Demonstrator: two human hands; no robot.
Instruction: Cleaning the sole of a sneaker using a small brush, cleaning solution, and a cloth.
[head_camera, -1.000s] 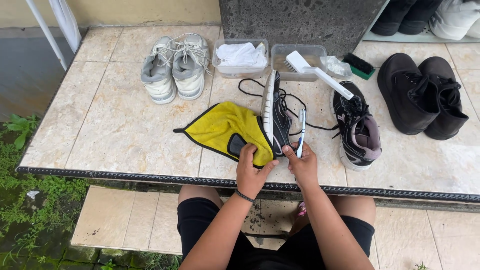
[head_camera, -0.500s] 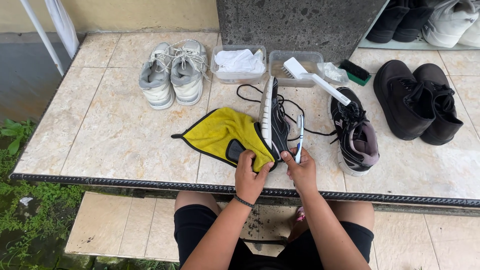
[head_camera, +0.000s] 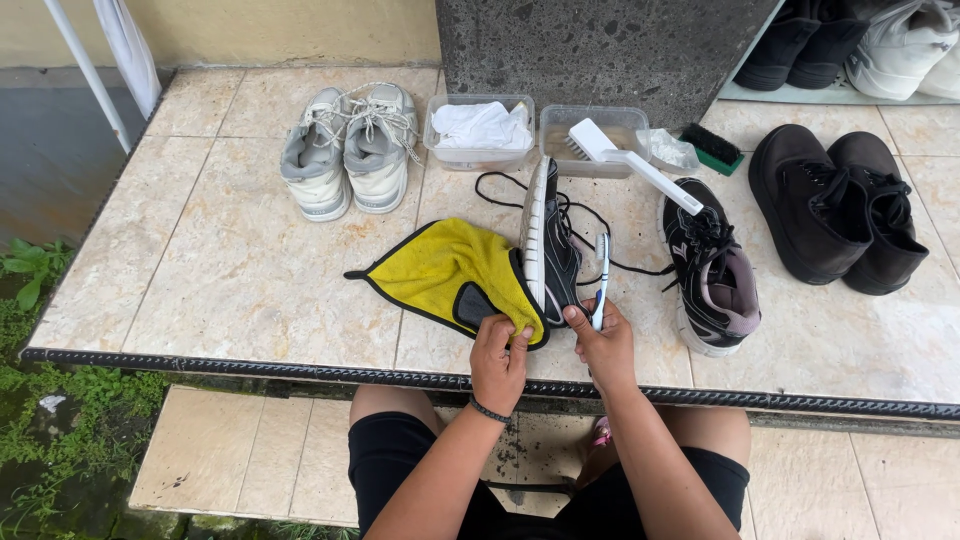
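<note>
**Black sneaker stood on edge between two hands**

At the far left of the tiled table (head_camera: 240, 270) sits a pair of grey-white sneakers (head_camera: 348, 150), toes toward the person, well apart from the work. Next comes a yellow cloth (head_camera: 445, 270) with black trim, spread flat and reaching to the near edge. The left hand (head_camera: 498, 362) is closed on the cloth's near corner, fingers curled and pinching it right beside the heel of the shoe.

That shoe, a black sneaker (head_camera: 550, 245) with a white sole, stands on its side, sole facing left toward the cloth. Its long axis runs away from the person, heel near, toe pointing at the two clear tubs (head_camera: 535, 130) at the back. Its loose laces trail off to the right.

The right hand (head_camera: 602, 345) touches the sneaker's heel from the right and grips a small white-and-blue brush (head_camera: 600, 280), held upright along the shoe's upper. Both hands meet at the heel, so neither is clearly nearer.

Further right lies the matching black sneaker (head_camera: 712, 275), upright, with a white long-handled brush (head_camera: 625, 160) resting from tub to shoe. At the far right stands a pair of black shoes (head_camera: 840, 205).
</note>
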